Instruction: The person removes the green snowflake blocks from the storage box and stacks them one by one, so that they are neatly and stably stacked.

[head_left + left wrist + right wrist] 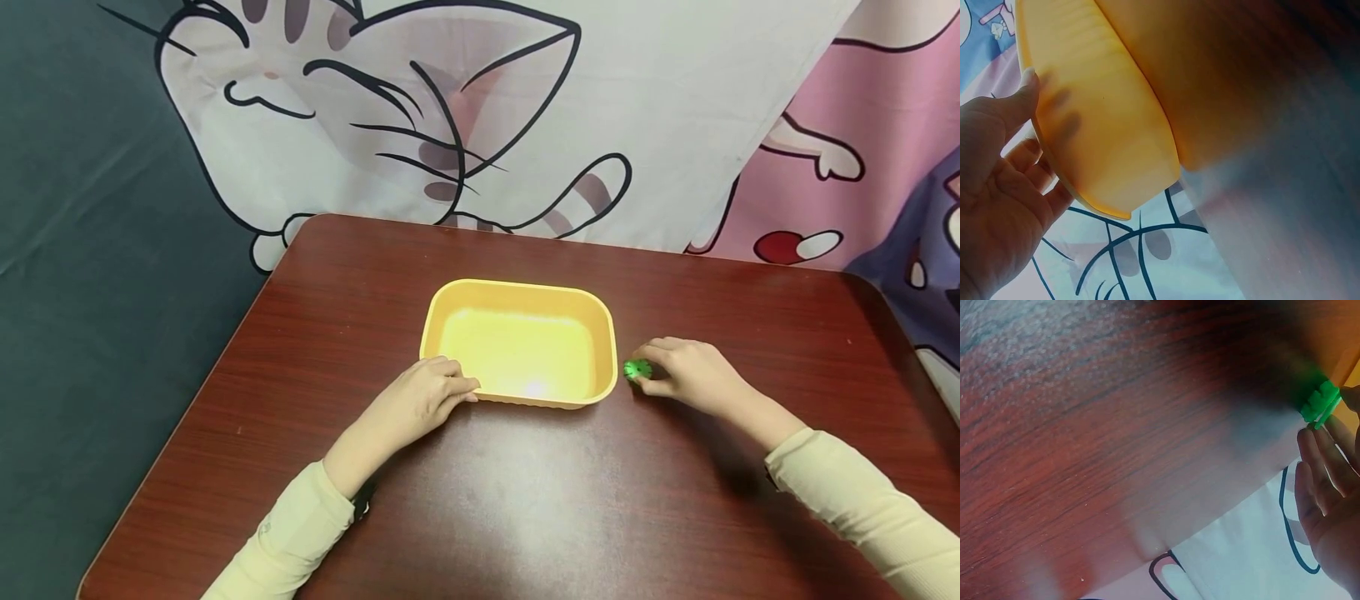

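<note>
A shallow yellow plastic bin (525, 350) with rounded corners stands on the table, nothing lying in it. My left hand (426, 393) holds its near left corner. In the left wrist view that hand (1004, 169) has its thumb and fingers on either side of the rim, and finger shadows show on the bin wall (1110, 112). Just right of the bin, my right hand (688, 371) pinches a small green gear-shaped plastic piece (637, 370) between thumb and fingers. The right wrist view shows the toothed green piece (1321, 402) at the fingertips, close over the tabletop.
The dark red-brown wooden table (487, 500) has rounded far corners. Behind it hangs a white and pink cartoon cloth (660, 108) with a cat drawing, right at the table's far edge. Plain dark green fabric (112, 250) lies to the left.
</note>
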`<state>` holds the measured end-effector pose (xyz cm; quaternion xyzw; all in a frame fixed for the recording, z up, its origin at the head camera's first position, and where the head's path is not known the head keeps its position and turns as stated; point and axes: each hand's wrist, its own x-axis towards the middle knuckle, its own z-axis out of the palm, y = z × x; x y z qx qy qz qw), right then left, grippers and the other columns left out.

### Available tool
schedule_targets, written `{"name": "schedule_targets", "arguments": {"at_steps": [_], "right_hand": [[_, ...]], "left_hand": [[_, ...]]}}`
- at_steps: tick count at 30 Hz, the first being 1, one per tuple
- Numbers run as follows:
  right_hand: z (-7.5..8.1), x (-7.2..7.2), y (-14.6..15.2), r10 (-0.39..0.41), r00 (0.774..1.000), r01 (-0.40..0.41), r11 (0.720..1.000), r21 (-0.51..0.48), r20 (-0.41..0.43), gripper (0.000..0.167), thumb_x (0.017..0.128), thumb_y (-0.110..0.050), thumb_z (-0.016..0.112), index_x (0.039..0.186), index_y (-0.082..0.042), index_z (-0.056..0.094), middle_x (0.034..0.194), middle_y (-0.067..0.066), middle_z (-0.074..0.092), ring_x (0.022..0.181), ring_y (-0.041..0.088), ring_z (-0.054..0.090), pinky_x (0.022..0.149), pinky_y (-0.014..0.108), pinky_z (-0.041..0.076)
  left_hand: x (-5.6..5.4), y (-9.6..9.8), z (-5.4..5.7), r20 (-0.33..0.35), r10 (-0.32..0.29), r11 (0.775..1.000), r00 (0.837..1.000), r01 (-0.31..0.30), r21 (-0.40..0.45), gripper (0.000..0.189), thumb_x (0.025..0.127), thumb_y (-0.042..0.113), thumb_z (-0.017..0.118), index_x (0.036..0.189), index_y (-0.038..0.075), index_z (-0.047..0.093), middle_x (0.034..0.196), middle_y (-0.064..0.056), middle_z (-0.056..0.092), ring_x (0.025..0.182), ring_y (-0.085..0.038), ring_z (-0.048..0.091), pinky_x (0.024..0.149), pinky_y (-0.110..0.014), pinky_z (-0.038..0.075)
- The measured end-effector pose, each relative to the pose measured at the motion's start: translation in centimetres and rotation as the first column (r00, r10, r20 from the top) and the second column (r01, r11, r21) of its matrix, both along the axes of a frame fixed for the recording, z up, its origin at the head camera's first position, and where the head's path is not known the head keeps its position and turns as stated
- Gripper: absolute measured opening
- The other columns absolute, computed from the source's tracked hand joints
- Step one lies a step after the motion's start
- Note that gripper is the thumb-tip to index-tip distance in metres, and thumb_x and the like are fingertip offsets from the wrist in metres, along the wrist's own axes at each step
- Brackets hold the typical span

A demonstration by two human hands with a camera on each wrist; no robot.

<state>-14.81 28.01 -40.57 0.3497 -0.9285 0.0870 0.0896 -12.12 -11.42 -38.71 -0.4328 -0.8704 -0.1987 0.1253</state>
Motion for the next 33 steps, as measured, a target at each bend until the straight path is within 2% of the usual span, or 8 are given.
{"name": "schedule_targets", "arguments": {"at_steps": [15,22,33], "right_hand": [[0.09,-0.04,-0.07,-0.041,0.999,0.041,0.999,0.01,0.011,0.025,0.07,-0.027,0.078,0.089,-0.016,0.066,0.078,-0.007,0.06,0.067,0.008,0.054,0.054,0.032,0.046],[0.09,-0.16,0.05,-0.085,0.993,0.084,0.996,0.007,0.077,0.034,0.07,-0.028,0.079,0.099,-0.015,0.068,0.088,-0.004,0.065,0.075,0.012,0.059,0.061,0.036,0.049],[-0.28,-0.2,-0.11,-0.025,0.999,0.026,0.999,-0.025,0.029,0.024,0.069,-0.026,0.08,0.089,-0.018,0.067,0.079,-0.01,0.059,0.067,0.007,0.053,0.056,0.031,0.046]], "left_hand": [[-0.01,-0.01,0.07,0.004,-0.011,1.0,1.0,0.011,0.008,0.006,0.083,0.015,0.071,0.088,0.011,0.073,0.068,0.003,0.054,0.062,-0.011,0.048,0.059,-0.021,0.043],[-0.04,-0.06,-0.01,-0.002,-0.007,1.0,1.0,0.007,0.011,0.007,0.083,0.016,0.071,0.088,0.012,0.073,0.069,0.003,0.055,0.063,-0.011,0.049,0.06,-0.022,0.044],[-0.06,-0.04,-0.08,0.0,-0.004,1.0,1.0,0.004,0.009,0.007,0.083,0.016,0.071,0.088,0.012,0.073,0.069,0.003,0.055,0.063,-0.011,0.049,0.06,-0.022,0.044]]}}
